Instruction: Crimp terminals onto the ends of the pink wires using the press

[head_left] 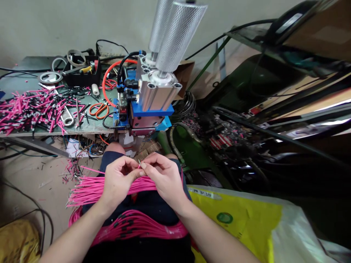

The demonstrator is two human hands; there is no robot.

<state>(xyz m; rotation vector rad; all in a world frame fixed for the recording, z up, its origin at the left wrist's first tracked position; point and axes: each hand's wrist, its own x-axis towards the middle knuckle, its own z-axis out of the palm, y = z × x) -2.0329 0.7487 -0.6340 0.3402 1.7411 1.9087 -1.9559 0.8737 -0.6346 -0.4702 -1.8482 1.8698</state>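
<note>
Between my fingertips is the metal-tipped end of a pink cable (139,165). My left hand (118,179) pinches it from the left, and my right hand (164,179) pinches it from the right. The fingers cover most of that end. Under both hands a bundle of pink cables (87,190) lies across my lap, its tips fanned out to the left. Closer to my body, a looped bundle of pink cables with black sleeves (131,223) rests on my thighs.
Ahead stands a pneumatic press (153,98) at the bench edge. Cut pink and black pieces (35,106) are heaped on the bench (82,126), near orange scissors (99,110), a wrench (66,117) and a black tool box (82,75). A yellow bag (233,215) lies at right.
</note>
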